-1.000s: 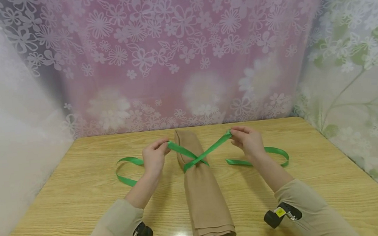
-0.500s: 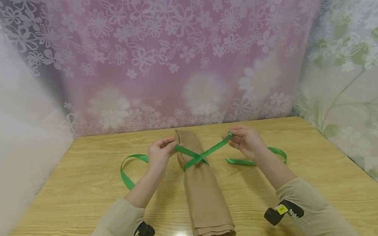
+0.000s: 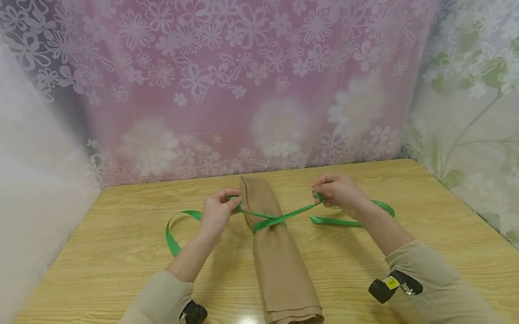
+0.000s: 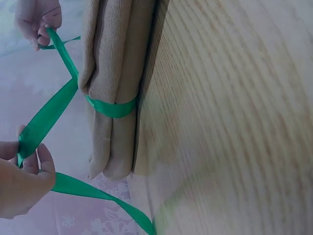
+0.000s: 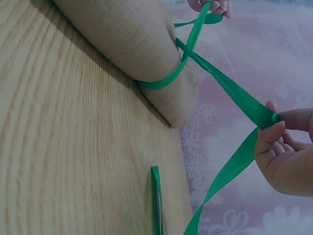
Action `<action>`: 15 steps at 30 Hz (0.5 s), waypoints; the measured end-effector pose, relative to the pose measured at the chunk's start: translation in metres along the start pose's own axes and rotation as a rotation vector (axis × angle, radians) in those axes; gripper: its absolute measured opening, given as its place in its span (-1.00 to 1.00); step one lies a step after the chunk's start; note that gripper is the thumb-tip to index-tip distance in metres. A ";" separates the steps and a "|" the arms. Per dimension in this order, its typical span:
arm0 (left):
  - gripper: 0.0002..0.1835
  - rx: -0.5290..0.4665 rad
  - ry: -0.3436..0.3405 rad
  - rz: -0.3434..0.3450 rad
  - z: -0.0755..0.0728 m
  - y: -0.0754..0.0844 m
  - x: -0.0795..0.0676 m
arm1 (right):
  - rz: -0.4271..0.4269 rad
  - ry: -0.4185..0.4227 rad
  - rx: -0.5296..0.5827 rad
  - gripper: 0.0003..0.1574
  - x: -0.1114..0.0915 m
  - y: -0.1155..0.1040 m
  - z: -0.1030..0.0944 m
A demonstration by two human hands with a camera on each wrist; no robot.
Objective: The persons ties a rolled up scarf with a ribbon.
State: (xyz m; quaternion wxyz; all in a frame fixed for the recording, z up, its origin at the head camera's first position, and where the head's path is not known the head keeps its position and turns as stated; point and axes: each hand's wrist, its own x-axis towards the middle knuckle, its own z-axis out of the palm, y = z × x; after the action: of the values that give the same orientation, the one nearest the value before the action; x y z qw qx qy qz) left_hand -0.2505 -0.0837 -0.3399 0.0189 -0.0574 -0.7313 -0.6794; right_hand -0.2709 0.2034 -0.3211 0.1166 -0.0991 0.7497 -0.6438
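A rolled brown cloth [image 3: 283,269] lies lengthwise on the table, its layered end toward me. Round its upper part runs a green ribbon [image 3: 288,215], which crosses over itself on top of the roll. My left hand [image 3: 217,211] pinches one side of the ribbon between thumb and fingers, left of the roll. On the other side my right hand [image 3: 340,194] pinches the opposite length, held above the table. In the left wrist view the ribbon [image 4: 113,107] hugs the side of the cloth. The right wrist view shows thumb and fingertips [image 5: 271,132] gripping the ribbon.
A loose ribbon tail [image 3: 169,238] curves behind my left wrist. Another tail [image 3: 333,221] lies on the wooden table [image 3: 113,301] below my right hand. Floral curtains [image 3: 251,79] hang behind the table and at both sides.
Both hands keep their pinch. The left hand has moved slightly right, and the ribbon lengths between the hands now lie lower and look narrower, twisted edge-on. The right fingers have dipped a little.
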 end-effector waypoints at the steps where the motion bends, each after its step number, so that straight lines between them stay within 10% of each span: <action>1: -0.78 0.032 -0.010 -0.004 -0.001 0.000 0.000 | -0.008 0.001 -0.056 -0.80 0.001 0.000 0.000; 15: -0.77 0.366 -0.159 0.004 -0.001 0.016 0.007 | -0.074 -0.051 -0.471 -0.72 0.010 -0.013 0.011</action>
State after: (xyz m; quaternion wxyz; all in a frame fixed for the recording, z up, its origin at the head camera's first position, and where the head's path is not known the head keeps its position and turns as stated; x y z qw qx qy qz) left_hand -0.2555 -0.0832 -0.3233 -0.0274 -0.1078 -0.8417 -0.5283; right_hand -0.2771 0.1884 -0.3102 0.0856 -0.1670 0.8719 -0.4523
